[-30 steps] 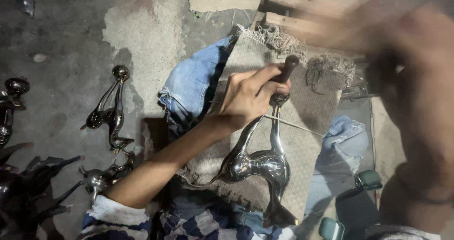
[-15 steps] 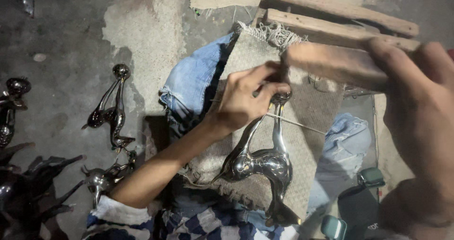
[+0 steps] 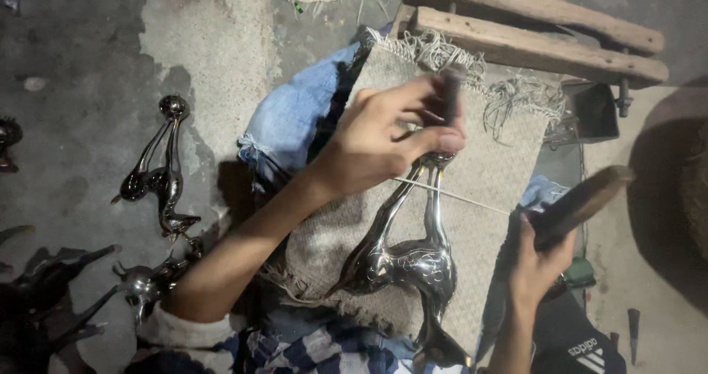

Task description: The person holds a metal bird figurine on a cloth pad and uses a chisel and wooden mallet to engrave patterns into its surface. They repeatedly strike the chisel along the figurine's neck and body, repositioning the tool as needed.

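Shiny metal birds point(image 3: 164, 169) lying on rough grey floor. Left hand point(image 3: 383, 138) pinched shut on smooth silver bird figure point(image 3: 413, 260), resting on scratchy woven sack point(image 3: 487, 167). Right hand point(image 3: 542, 260), lower now than before, wrapped tight round dark wooden stick point(image 3: 582, 201).

Dim, warm light falls from above, brightest on the woven mat point(image 3: 479, 160) at centre. The left edge and lower left sink into shadow. Glare streaks the metal figure point(image 3: 413, 260); the right hand point(image 3: 542, 260) is motion-blurred.
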